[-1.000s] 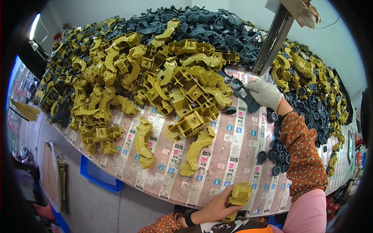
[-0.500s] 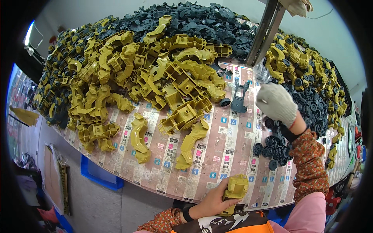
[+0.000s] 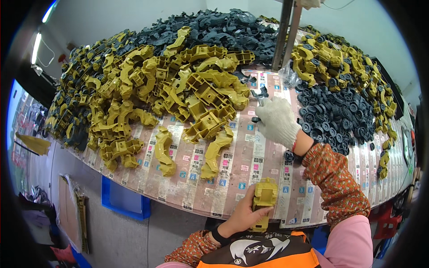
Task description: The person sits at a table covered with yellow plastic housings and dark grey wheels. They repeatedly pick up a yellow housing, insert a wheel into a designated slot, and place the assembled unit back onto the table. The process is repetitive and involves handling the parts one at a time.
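My left hand (image 3: 246, 213) is wrapped round a yellow plastic toy vehicle body (image 3: 265, 196), held at the table's near edge, thumb across its lower part. My right hand (image 3: 278, 121), in a white knit glove, reaches over the middle of the table with fingers curled down onto a dark grey plastic chassis piece (image 3: 261, 93). Only the chassis piece's far end shows past the glove; the fingertips are hidden. A small dark wheel (image 3: 255, 119) peeks out beside the glove. Two loose curved yellow parts (image 3: 165, 152) lie on the table, left of my hands.
A large heap of yellow bodies (image 3: 201, 98) covers the left, with dark grey parts (image 3: 214, 29) piled behind. Black wheels (image 3: 337, 116) and yellow wheeled pieces (image 3: 313, 62) are heaped right. A metal post (image 3: 283, 38) rises at the back. A blue bin (image 3: 125, 198) sits below the edge.
My right hand has moved left from beside the wheel heap to the dark grey chassis piece. My left hand still holds the yellow body, now turned more upright. The whole view has shifted slightly.
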The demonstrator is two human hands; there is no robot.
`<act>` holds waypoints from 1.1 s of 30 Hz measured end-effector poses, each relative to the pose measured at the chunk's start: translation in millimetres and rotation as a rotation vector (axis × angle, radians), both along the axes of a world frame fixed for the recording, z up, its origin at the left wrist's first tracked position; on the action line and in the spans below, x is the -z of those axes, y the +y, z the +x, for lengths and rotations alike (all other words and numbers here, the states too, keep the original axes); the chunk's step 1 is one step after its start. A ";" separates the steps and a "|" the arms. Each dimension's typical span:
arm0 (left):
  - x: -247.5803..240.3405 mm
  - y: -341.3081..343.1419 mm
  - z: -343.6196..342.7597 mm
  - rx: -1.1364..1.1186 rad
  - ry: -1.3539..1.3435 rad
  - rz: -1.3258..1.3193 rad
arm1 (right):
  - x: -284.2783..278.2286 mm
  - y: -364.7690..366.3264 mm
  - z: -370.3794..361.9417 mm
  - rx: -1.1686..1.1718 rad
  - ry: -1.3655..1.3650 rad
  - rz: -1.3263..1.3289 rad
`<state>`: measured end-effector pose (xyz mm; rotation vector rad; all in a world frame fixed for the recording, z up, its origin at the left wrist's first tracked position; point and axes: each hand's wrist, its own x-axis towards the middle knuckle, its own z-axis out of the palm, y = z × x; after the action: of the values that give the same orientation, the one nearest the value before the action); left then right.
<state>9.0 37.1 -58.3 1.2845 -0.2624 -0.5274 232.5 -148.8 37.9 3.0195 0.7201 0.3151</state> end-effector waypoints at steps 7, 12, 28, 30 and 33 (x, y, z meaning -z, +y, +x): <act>5.2 4.4 5.9 -0.103 0.130 -0.048 | -25.0 -42.3 -104.1 0.034 0.241 0.656; -26.2 1.8 16.9 -0.242 0.454 -0.315 | -19.1 -68.2 -180.4 0.301 0.539 1.030; -66.1 -31.1 -3.4 -0.387 0.205 -0.313 | 20.7 -30.0 -279.5 0.299 0.538 1.338; -64.7 -35.7 -5.8 -0.444 0.164 -0.262 | 13.8 -24.8 -288.8 0.292 0.538 1.372; -50.7 -39.7 -6.6 -0.524 0.080 -0.191 | 12.0 -24.2 -296.3 0.244 0.433 1.277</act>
<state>2.4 -2.6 -7.7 1.0877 0.0923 -0.1013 -63.8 -173.1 25.9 4.4199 0.0668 0.1075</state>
